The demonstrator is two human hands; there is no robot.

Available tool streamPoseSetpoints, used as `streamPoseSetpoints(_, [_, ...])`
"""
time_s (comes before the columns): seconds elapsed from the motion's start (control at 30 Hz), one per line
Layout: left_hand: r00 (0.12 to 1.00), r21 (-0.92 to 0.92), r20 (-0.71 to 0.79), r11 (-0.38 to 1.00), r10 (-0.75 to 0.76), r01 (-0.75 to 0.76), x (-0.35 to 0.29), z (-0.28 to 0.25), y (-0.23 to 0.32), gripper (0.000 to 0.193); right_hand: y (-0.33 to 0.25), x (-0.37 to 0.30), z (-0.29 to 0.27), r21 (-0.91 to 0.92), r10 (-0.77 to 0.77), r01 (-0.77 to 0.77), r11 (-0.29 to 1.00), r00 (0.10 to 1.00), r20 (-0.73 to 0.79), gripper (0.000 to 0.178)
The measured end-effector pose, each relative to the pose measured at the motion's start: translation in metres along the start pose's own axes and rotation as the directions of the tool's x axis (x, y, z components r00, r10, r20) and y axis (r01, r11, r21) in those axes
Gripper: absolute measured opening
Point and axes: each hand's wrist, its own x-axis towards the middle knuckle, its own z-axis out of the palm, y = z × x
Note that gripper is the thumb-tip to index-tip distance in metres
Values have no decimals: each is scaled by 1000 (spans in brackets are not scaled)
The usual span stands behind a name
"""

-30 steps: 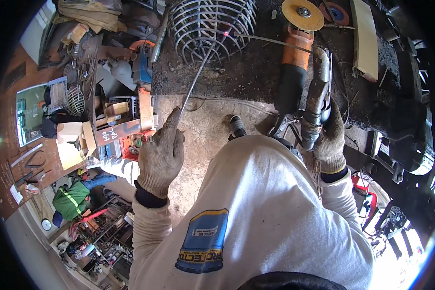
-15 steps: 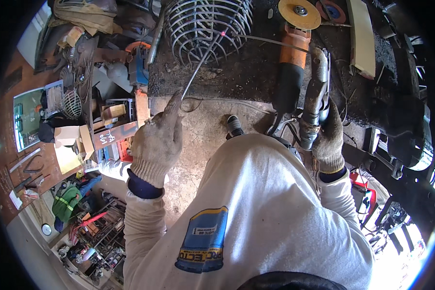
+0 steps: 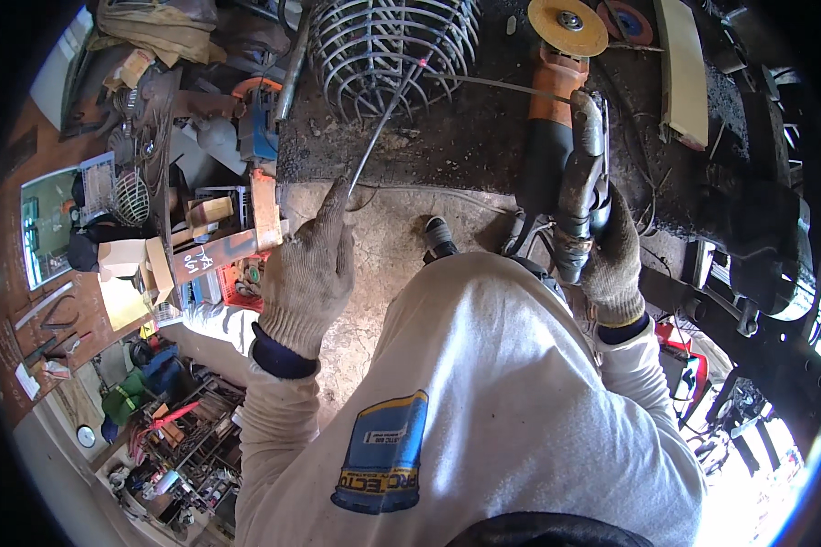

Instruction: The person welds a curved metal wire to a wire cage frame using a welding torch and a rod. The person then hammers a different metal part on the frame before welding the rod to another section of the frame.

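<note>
My left hand (image 3: 307, 273), in a knitted work glove, is closed on a thin metal rod (image 3: 371, 143) that slants up to the wire cage. My gloved right hand (image 3: 614, 260) grips a worn welding electrode holder (image 3: 586, 182). From its jaws a thin dark electrode (image 3: 511, 87) runs left to the cage. Rod and electrode come together at a small red glowing spot on the rounded cage of bent metal bars (image 3: 374, 56); whether they touch cannot be made out. Beside the holder lies an orange and black angle grinder (image 3: 549, 109) with a tan disc.
The dark, gritty workbench (image 3: 337, 150) carries a second disc (image 3: 628, 23) and a pale metal channel (image 3: 680, 73) on the right. Cables hang near the holder. At left is a cluttered shelf with a cardboard box (image 3: 123, 260). A dark machine (image 3: 762, 246) stands at the right.
My left hand has shifted slightly right, and the rod stands a little steeper. The electrode holder has moved slightly left. The red glow stays at the same spot on the cage.
</note>
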Motion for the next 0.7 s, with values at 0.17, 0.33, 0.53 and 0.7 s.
streamPoseSetpoints(0.17, [1000, 13, -26, 1000, -4, 4, -4, -1, 0, 64, 4, 1, 0, -87, -48, 48, 995, 999, 9, 62])
streamPoseSetpoints(0.33, [1000, 157, 28, 988, 0, -4, 8, -12, 8, 64, -4, 2, 3, -40, -37, 38, 998, 999, 11, 60])
streamPoseSetpoints(0.53, [996, 284, 4, 955, 91, -88, 7, 20, -13, 62, 3, 2, 4, 42, -38, 38, 998, 999, 2, 59])
streamPoseSetpoints(0.7, [996, 196, 80, 979, 46, -60, 15, 19, -6, 56, 5, 4, 3, -16, 0, 1, 1000, 1000, 11, 59])
